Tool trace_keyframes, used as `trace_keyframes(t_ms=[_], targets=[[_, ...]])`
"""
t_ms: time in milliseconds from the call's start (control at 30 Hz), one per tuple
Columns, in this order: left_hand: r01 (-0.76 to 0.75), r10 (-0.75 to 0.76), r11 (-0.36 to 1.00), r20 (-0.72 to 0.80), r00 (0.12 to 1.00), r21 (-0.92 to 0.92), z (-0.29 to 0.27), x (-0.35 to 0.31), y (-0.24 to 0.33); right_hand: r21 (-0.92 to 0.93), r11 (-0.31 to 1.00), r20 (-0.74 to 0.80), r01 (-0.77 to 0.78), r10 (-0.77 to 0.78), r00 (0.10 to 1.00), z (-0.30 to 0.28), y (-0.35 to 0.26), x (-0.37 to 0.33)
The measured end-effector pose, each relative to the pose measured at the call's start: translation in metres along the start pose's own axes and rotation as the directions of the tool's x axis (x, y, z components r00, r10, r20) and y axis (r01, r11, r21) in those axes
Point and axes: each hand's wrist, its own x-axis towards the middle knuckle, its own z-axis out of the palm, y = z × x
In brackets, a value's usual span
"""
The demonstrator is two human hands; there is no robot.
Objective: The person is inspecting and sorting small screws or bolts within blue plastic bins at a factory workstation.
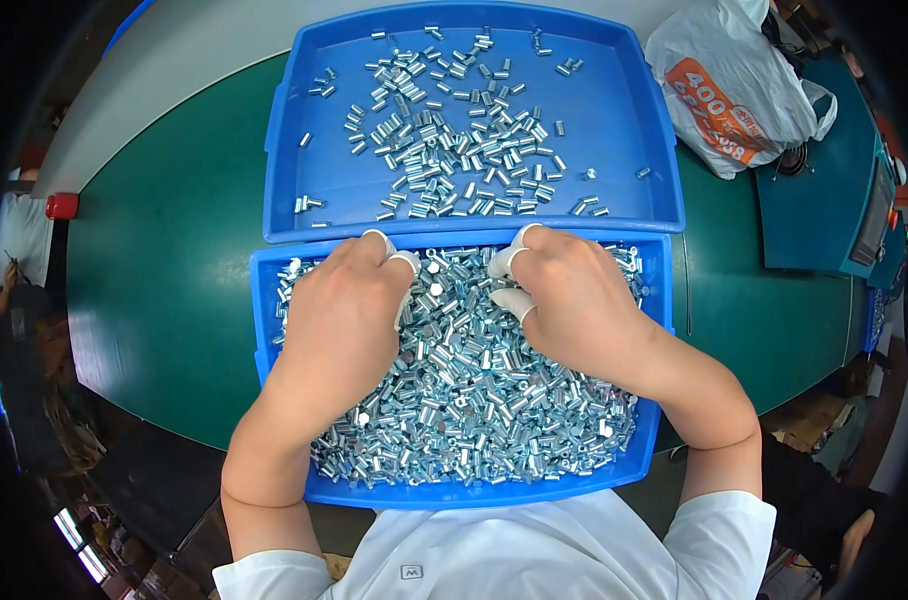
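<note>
"What's the biggest thing there?"

"A green table [164, 270]. Then come two blue trays: the far tray [614, 100] and the near tray [489, 494], just beside each other, long side to long side."

"How are the arms?"

"The left arm [274, 430] and right arm [709, 400] are bent at the elbows and reach in over the near tray."

"And the hands?"

"The left hand [349, 300] is over the tray's far left part, and the right hand [579, 300] is over its far right part. Both backs face up."

"What about the fingers?"

"They curl down, with white finger covers [515, 303] on some. The right thumb and pointer finger are a little apart. The left ones bend in close together. I can't tell if either hand pinches anything."

"And the smallest things?"

"Short silver metal tubes [474, 400]! They fill the near tray, under the hands. More lie loose in the far tray, mostly in its middle."
</note>
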Motion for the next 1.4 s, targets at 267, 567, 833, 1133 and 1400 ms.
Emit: trace_keyframes(t_ms=[267,567,833,1133,1400], targets=[[-0.008,0.007,0.999,0.034,0.999,0.04,0.001,0.001,0.002,0.073,0.996,-0.071,0.053,-0.048,0.996,0.006,0.007,-0.003],[-0.012,0.012,1.0,0.019,1.0,0.006,0.003,0.003,0.001,0.198,0.975,-0.127,0.098,-0.074,0.989,-0.005,0.009,-0.008],[-0.053,0.049,0.993,0.04,0.998,0.101,-0.002,-0.001,0.007,0.471,0.878,-0.068,0.089,-0.065,0.996,-0.003,0.002,-0.008],[-0.043,0.043,0.999,0.036,0.998,-0.016,0.008,0.001,0.002,0.564,0.825,-0.008,0.035,-0.037,0.999,-0.004,0.007,-0.013],[-0.084,0.083,0.993,0.01,0.996,0.088,0.008,-0.001,0.01,0.616,0.785,-0.02,0.069,-0.073,0.997,-0.007,0.011,-0.012]])
